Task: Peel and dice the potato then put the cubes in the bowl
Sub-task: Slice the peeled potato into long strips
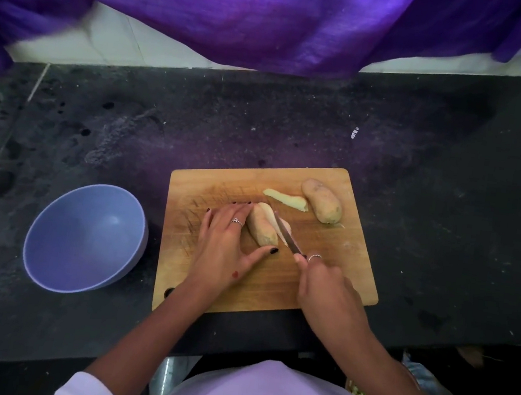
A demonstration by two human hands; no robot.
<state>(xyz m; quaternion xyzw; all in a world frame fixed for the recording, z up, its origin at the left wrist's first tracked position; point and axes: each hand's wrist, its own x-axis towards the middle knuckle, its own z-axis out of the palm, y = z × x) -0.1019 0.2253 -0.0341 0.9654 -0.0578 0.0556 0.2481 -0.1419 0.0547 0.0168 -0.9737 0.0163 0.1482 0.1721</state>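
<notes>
left hand is flat against the potato on the cutting board so it won't roll while the right hand, wrapped round the knife, slices lengthwise, bowl waiting empty on the counter just left

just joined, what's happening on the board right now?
A person is cutting a potato on the wooden cutting board. The left hand steadies it, fingers flat against its side, while the right hand grips a knife whose blade is slicing down its length. A cut slice and a second, uncut potato lie further back on the board. The blue bowl on the left holds nothing yet.
</notes>
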